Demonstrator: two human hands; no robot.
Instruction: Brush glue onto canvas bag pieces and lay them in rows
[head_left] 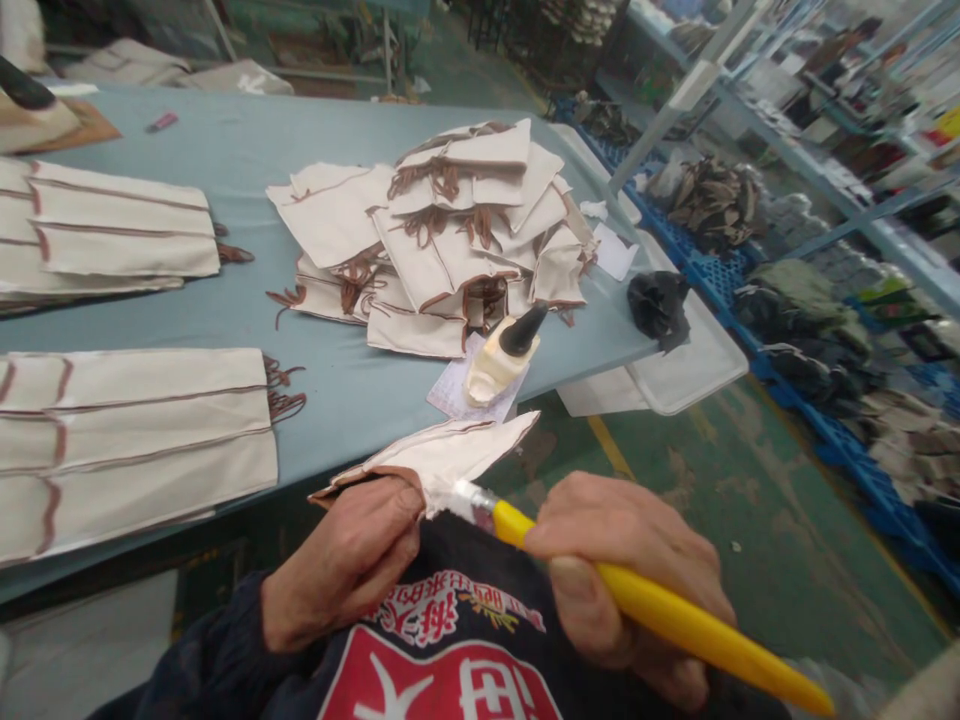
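Observation:
My left hand [349, 565] is closed on the near edge of a cream fabric piece [457, 447] with brown trim, held in front of my dark printed apron [450, 610]. A yellow-handled brush [667, 610] is gripped in my right hand [622, 570]. Its white-coated bristles touch the fabric just right of my left fingers. Beyond the piece, at the table's edge, stands a cream bottle with a black tip [501, 362], resting on a sheet of paper [448, 388].
A heap of cream fabric pieces with brown ties [457, 230] covers the middle of the blue-grey table [225, 130]. Neater stacks [150, 430] lie at left. A black plastic bag [658, 308] sits at the right edge; beyond it are blue pallets [712, 260] and metal shelving [750, 110].

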